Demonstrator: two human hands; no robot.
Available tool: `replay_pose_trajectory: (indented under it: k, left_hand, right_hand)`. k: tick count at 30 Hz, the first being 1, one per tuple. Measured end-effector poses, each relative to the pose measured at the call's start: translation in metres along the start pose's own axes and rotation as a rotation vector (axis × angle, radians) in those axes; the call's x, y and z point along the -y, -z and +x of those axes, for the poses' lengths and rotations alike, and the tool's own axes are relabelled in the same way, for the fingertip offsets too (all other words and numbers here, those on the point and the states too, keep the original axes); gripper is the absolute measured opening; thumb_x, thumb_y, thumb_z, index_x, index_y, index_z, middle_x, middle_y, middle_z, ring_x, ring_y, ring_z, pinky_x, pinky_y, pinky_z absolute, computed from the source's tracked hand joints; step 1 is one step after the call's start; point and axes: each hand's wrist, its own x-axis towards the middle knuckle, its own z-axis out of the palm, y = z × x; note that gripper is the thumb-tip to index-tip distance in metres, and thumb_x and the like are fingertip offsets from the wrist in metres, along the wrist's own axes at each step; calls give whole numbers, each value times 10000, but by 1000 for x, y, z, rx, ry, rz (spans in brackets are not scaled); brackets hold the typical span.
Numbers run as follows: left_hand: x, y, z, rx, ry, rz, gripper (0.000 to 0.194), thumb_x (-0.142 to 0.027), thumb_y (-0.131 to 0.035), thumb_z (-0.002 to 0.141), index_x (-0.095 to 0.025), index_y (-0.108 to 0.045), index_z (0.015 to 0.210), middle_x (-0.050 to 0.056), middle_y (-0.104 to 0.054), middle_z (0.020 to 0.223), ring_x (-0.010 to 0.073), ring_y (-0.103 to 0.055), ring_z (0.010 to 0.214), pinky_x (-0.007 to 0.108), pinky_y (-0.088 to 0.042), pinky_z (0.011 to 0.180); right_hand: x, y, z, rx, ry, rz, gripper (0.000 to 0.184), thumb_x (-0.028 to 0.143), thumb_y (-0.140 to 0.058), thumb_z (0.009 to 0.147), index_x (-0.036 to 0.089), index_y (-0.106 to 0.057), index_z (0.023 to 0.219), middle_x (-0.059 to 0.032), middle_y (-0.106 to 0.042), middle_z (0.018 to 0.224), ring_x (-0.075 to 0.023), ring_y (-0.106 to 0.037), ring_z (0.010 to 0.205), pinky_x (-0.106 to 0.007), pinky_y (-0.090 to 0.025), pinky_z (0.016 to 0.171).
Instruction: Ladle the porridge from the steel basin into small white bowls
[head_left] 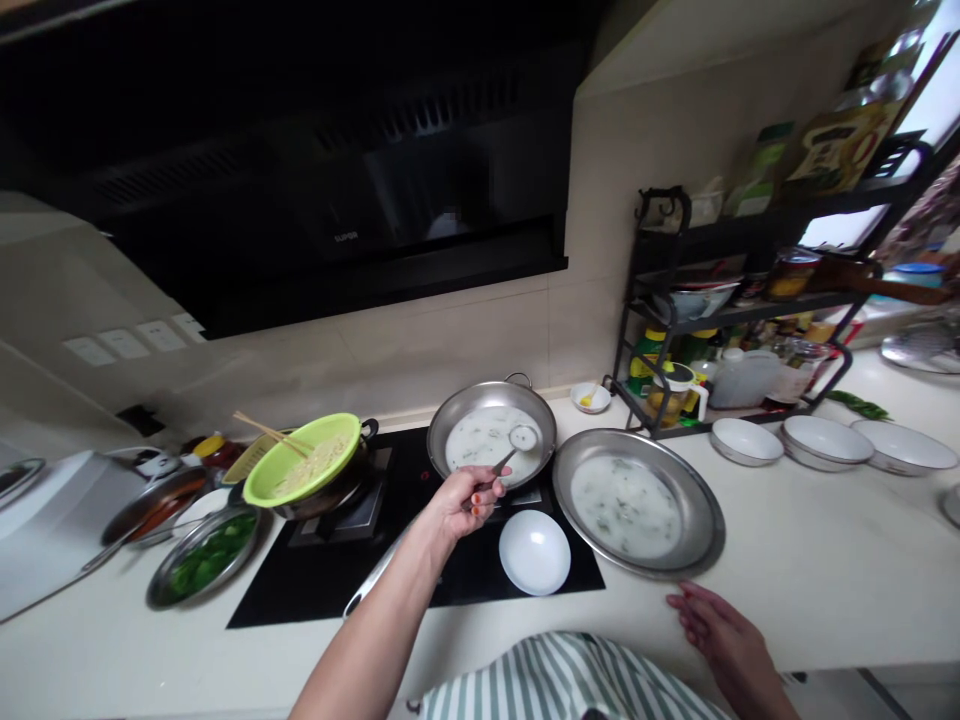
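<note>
My left hand is closed round the handle of a ladle. The ladle's bowl hangs over a steel wok of whitish liquid with greenish bits, and some liquid shows in it. Below the wok, a white bowl sits on the black cooktop. To its right stands a wide steel basin with similar whitish liquid and green pieces. Close to the basin's near rim, my right hand hovers with loosely bent fingers and nothing visible in it.
On the left, a lime-green colander of noodles with chopsticks rests on a dark pot. Leafy greens fill a metal dish. White bowls line the right counter, before a black rack. A range hood overhangs the cooktop.
</note>
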Motion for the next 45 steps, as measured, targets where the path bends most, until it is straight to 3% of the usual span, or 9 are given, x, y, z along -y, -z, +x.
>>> replay_pose_trajectory:
  k: [7,14,19,25,28,31,34,39,45]
  left_hand:
    - [22,-31,1,106,117,88,231,-37,-384,808,-49,-577,935,6,-531,559,1,-238,310,120,-147,307]
    - [72,-46,40,44,155,396,144,-71,-434,808,-107,-555,877,20,-572,494,37,-291,280,156,-183,329]
    - [106,-40,63,5,-65,847,78,-138,-464,844,-161,-537,849,-19,-532,424,84,-337,282,199,-240,364]
    - [115,-26,68,-84,-509,1143,287,57,-599,627,-212,-520,688,-56,-343,441,168,-500,521,255,-352,554]
    - [114,-23,66,-57,-499,1056,248,24,-594,662,-191,-566,782,-52,-372,456,161,-501,508,250,-357,547]
    - [107,-25,60,44,-227,824,126,-140,-535,806,-153,-576,924,-29,-503,481,92,-382,350,213,-290,423]
    - [90,-26,47,115,-36,484,282,-216,-523,815,-109,-551,1075,-7,-580,544,40,-276,295,177,-210,357]
    - [43,-8,12,151,-133,278,371,-169,-527,759,-88,-559,1119,-20,-574,551,17,-254,295,158,-134,326]
    - [10,33,-6,-56,-213,471,294,-173,-510,794,-56,-546,1061,14,-602,502,38,-291,269,161,-191,303]
  right_hand:
    - [-2,2,-3,7,21,72,376,293,-780,455,161,-664,788,-63,-710,621,-137,-560,498,-235,-435,449]
    - [-3,7,-3,0,26,80,379,297,-783,443,151,-660,770,-72,-707,608,-137,-560,487,-238,-432,438]
    - [-5,11,-5,-15,9,95,395,293,-785,445,149,-655,789,-65,-710,619,-128,-559,500,-225,-432,446]
    - [-8,16,-3,-14,12,90,416,292,-789,461,147,-655,827,-62,-714,634,-129,-560,506,-227,-439,457]
    - [-8,18,-3,-16,12,83,403,290,-787,480,152,-654,835,-57,-714,641,-132,-566,518,-229,-443,461]
    - [-7,18,-2,-22,16,84,413,305,-788,479,146,-657,837,-69,-715,649,-137,-574,525,-235,-452,468]
    - [-6,17,0,-24,13,76,426,311,-791,456,140,-655,823,-80,-713,638,-139,-571,512,-233,-446,455]
    - [-2,15,1,-27,-25,72,455,278,-789,440,146,-646,852,-77,-721,644,-133,-575,520,-220,-451,456]
    - [1,10,2,-11,-33,63,432,278,-789,443,147,-651,831,-80,-720,638,-133,-569,513,-222,-451,444]
